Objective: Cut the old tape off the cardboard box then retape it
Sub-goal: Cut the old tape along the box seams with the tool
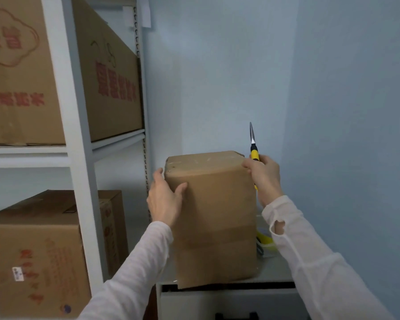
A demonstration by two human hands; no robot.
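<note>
A tall brown cardboard box (215,204) stands upright on the top of a grey cabinet (275,271), in a corner of pale blue walls (217,65). The left hand (164,199) lies flat against the box's upper left edge, fingers straight along the side and thumb on the front face. The right hand (264,174) is clenched around a yellow utility knife (254,154), blade pointing up, with its fingertips touching the box's top right corner. Both arms wear white sleeves. Just behind the box on the right, a yellow tape roll (267,241) is partly hidden. To the left, a white metal shelf rack (79,158) holds large printed cartons (111,77).
</note>
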